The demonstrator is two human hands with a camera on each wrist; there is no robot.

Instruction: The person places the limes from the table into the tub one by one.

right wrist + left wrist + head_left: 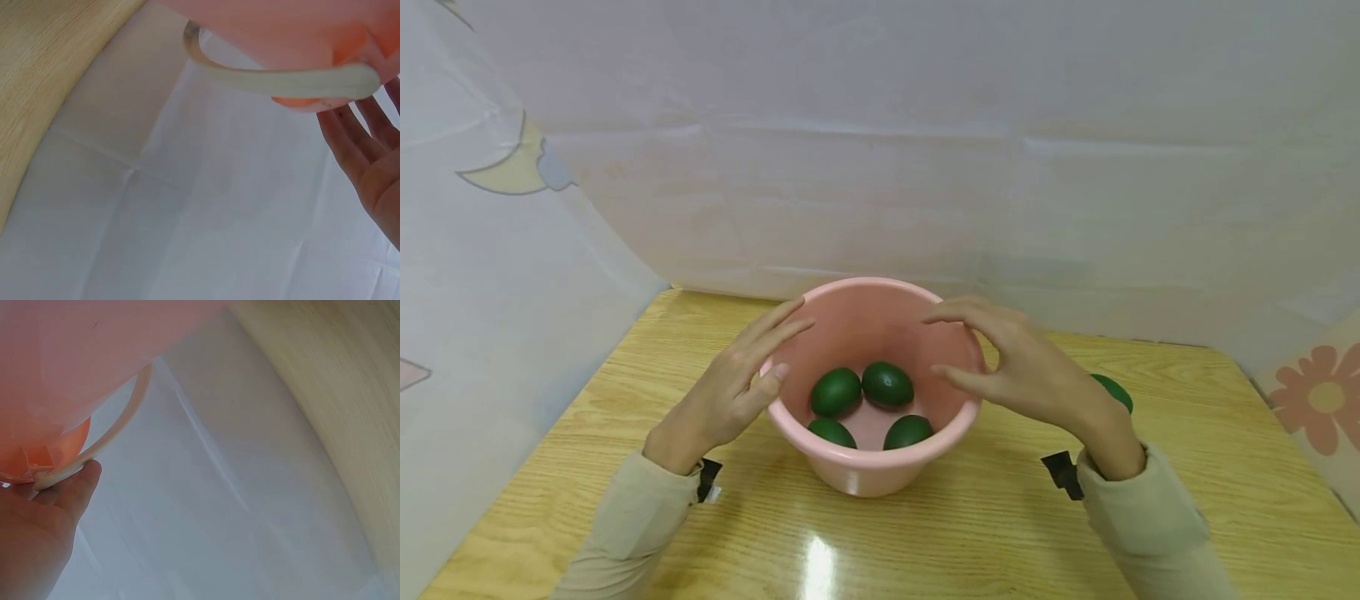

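A pink plastic bucket [863, 479] stands upright with several smooth, dark green, egg-shaped fruits like avocados [887, 384] on its bottom. On its left side my left hand [730, 387] is at the rim, the fingers extended and the thumb apart from them. At the opposite rim is my right hand [1026, 367], fingers loosely bent and spread from the thumb. In the left wrist view the fingertips lie right at the end of the bucket's pale handle [122, 422]. The right wrist view shows spread fingers [340, 140] under the rim, beside the other end of the handle [275, 82].
Another dark green fruit [1114, 392] lies on the wooden table [925, 542], partly hidden behind my right wrist. Pale sheeting [865, 192] hangs behind the table and along both sides, with a moon at left and a flower at right.
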